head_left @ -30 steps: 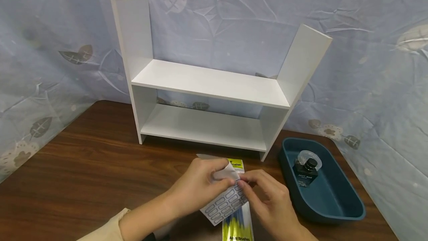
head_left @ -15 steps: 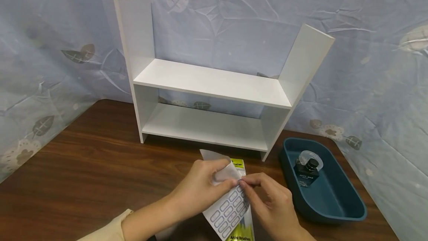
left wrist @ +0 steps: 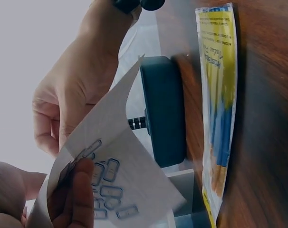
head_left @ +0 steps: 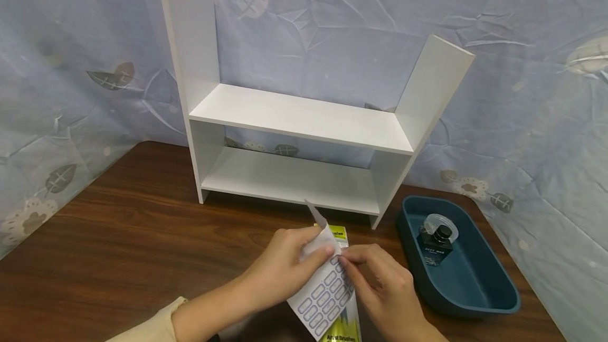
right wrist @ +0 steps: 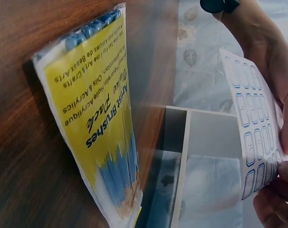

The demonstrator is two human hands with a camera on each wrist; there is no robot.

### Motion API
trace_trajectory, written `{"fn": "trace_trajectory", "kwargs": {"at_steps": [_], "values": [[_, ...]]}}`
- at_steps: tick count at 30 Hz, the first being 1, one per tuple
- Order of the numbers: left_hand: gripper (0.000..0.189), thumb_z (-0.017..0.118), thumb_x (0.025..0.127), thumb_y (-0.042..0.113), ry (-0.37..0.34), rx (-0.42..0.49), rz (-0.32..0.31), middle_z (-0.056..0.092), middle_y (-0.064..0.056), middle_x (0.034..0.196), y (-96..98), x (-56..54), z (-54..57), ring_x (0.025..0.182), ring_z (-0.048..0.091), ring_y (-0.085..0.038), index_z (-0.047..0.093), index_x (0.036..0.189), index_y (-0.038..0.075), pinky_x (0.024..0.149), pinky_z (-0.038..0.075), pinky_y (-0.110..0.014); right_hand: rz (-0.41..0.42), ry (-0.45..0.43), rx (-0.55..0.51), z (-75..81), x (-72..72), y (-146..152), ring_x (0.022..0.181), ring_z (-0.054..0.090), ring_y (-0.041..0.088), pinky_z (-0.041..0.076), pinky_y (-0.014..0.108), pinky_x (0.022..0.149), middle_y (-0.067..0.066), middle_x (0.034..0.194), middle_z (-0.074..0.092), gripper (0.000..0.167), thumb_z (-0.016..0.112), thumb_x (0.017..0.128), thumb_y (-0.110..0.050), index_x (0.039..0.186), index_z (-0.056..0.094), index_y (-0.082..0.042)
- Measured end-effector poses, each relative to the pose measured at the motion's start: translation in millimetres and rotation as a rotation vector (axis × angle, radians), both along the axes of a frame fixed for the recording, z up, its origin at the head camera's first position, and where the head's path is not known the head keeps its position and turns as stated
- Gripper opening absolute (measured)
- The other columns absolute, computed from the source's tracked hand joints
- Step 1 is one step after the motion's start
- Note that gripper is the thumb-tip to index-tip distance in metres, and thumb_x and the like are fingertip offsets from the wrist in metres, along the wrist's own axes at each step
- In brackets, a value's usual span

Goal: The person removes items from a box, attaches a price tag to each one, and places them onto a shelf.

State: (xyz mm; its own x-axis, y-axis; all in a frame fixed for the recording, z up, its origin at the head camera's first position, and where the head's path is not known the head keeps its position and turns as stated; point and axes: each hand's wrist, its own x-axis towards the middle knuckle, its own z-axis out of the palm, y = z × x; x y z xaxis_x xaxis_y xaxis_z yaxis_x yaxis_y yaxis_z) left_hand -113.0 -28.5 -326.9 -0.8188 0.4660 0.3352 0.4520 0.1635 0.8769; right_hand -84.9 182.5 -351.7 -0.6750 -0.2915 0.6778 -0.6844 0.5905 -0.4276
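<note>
My left hand [head_left: 285,263] grips a white sheet of sticker labels [head_left: 311,297], thumb on its face. Rows of blue-bordered rounded boxes cover the sheet, and its upper end is folded over. At the sheet's right edge, the thumb and forefinger of my right hand [head_left: 387,289] pinch a label's edge; how far it is lifted is hidden by the fingers. Beneath the sheet a yellow and clear pack of artist brushes [right wrist: 94,95] lies on the table, its blue-handled brushes showing in the right wrist view. Neither hand touches the pack.
A white two-tier shelf [head_left: 294,115] stands at the back of the brown wooden table [head_left: 119,236]. To the right is a dark teal tray [head_left: 475,284] holding a black bottle [head_left: 434,247] and a clear round item [head_left: 432,220]. Patterned cloth [head_left: 309,25] hangs behind.
The sheet has tilted and its folded upper end now stands up higher, showing more of the printed labels. Both hands stay nearly in place, with the right fingers still at the edge.
</note>
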Motion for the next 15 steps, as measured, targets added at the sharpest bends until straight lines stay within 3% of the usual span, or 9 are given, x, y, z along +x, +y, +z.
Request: {"fn": "trace_trajectory", "kwargs": {"at_steps": [5,15], "values": [[0.02,0.063,0.104,0.016,-0.018,0.027,-0.013,0.078,-0.018,0.093,-2.1,-1.5,-1.8,0.071,0.072,-0.004,0.071,0.109,-0.002,0.06,0.06,-0.02,0.034,0.03,-0.033,-3.2,-2.9,0.5,0.094,0.07,0.01,0.056,0.008,0.088,-0.002,0.106,0.071,0.041,0.083,0.077,0.013,0.106,0.074,-0.015],[0.023,0.065,0.103,0.015,-0.077,0.055,-0.017,0.076,-0.02,0.092,-4.2,-6.7,-5.9,0.067,0.067,-0.001,0.072,0.113,-0.005,0.058,0.061,-0.024,0.05,-0.073,-0.065,-0.4,0.6,1.1,0.093,0.071,0.011,0.061,0.016,0.083,-0.005,0.107,0.071,0.034,0.08,0.085,0.006,0.108,0.074,-0.018]]}}
